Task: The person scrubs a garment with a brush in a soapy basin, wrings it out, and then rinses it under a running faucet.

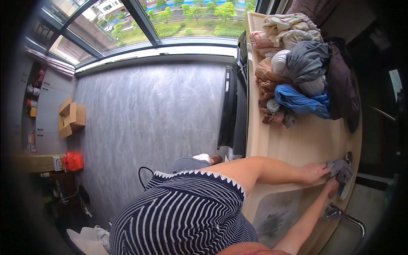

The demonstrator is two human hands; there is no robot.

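Note:
At the right side of a beige laundry sink [296, 143], my left hand [314, 173] reaches a wet-looking grey cloth [341, 169] and has its fingertips on the cloth's near edge. My right hand [332, 186] grips the same cloth from below, its fingers partly hidden by the folds. Beside the cloth lies a blue and white item [343, 191], too covered to name. A chrome faucet [334, 210] stands close to my right forearm. Below my left arm, the sink's basin [259, 210] seems to hold water, with something dark in it.
A heap of clothes, including a blue garment [298, 98] and a dark grey one [307, 60], lies at the sink's far end. A black appliance door [228, 108] stands out over the grey floor [143, 105]. An open cardboard box [71, 118] and a red plastic bag [72, 161] are at the left.

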